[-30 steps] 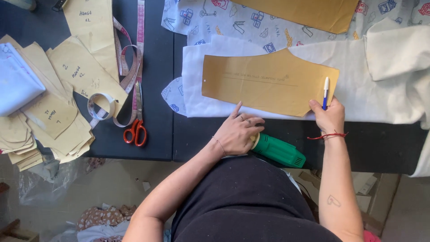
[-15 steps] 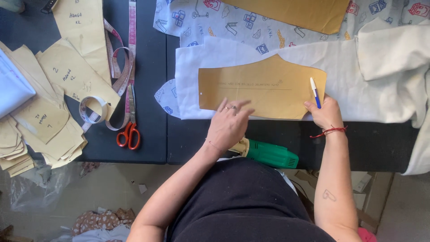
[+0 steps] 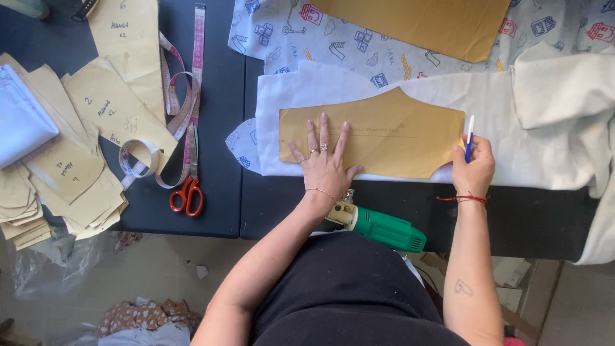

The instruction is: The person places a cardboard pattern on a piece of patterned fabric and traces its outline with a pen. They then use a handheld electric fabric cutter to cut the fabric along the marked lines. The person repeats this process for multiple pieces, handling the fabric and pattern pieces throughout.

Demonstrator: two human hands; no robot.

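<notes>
My left hand (image 3: 325,163) has moved up and now presses flat, fingers spread, on the brown paper pattern (image 3: 378,141) over the white fabric (image 3: 487,109); my right hand (image 3: 473,168) grips the blue pen (image 3: 469,138) at the pattern's right edge.

Left hand (image 3: 325,163): my palm lies flat on the paper pattern (image 3: 384,138).
Right hand (image 3: 473,168): I hold a pen (image 3: 469,136) at the pattern's edge.
Base: white fabric (image 3: 500,109).
</notes>
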